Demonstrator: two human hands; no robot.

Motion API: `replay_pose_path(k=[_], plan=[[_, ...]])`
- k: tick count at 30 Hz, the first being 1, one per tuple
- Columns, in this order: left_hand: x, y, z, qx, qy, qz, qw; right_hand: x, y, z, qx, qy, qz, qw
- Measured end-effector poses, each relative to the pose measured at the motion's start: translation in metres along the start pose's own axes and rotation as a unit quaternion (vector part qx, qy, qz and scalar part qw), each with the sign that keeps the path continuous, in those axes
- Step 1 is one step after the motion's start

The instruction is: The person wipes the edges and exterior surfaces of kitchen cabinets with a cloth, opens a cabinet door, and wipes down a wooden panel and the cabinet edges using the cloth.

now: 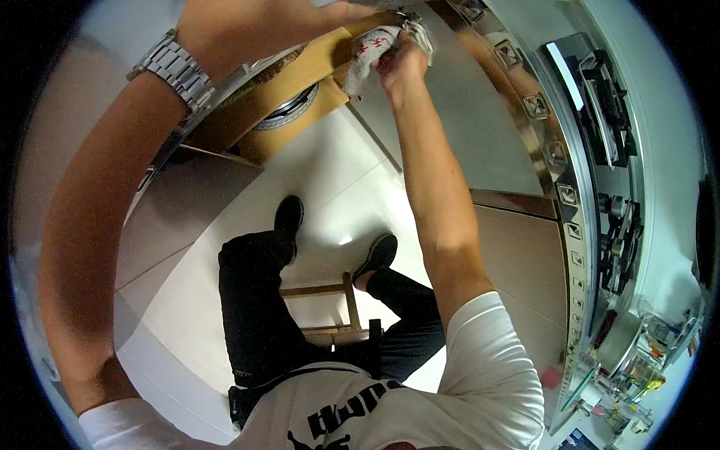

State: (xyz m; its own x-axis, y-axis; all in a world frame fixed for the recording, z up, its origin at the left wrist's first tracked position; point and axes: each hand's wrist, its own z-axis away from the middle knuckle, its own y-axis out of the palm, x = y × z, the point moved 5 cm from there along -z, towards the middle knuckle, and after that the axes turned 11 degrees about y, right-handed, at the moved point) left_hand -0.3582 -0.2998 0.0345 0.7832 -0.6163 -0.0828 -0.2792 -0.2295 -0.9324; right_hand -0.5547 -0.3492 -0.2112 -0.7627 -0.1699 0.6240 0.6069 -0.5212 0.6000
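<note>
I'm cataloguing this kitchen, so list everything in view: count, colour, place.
Cloth: 1, white with red marks, top centre
Drawer: 1, yellow-brown, upper middle
Round dish: 1, silver-grey, in the drawer
Cabinet fronts: several, grey-brown, both sides
Burners: 2, black, right
Small items: uncounted, mixed colours, lower right
Floor: 1, pale, centre
Stool: 1, brown, lower centre
Watch: 1, silver, upper left
Shoes: 2, black, centre
Trousers: 1 pair, black, lower middle
Shirt: 1, white, bottom
Left hand: 1, bare, top
Right hand: 1, bare, holding cloth
</note>
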Motion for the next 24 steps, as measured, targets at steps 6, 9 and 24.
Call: replay_pose_path(k=[6,9,24], plan=[[-0.005,-0.002,0.004,-0.051,0.03,-0.051,0.997,-0.017,-0.01,-0.018,-0.044,0.032,-0.005,0.999],[0.001,0.003,0.0,-0.006,0.003,-0.029,1.0,-0.004,0.004,-0.01,-0.013,-0.022,0.015,1.0],[-0.013,0.0,0.001,-0.031,-0.007,-0.119,0.992,0.016,0.031,0.013,-0.105,-0.309,0.569,0.755]])
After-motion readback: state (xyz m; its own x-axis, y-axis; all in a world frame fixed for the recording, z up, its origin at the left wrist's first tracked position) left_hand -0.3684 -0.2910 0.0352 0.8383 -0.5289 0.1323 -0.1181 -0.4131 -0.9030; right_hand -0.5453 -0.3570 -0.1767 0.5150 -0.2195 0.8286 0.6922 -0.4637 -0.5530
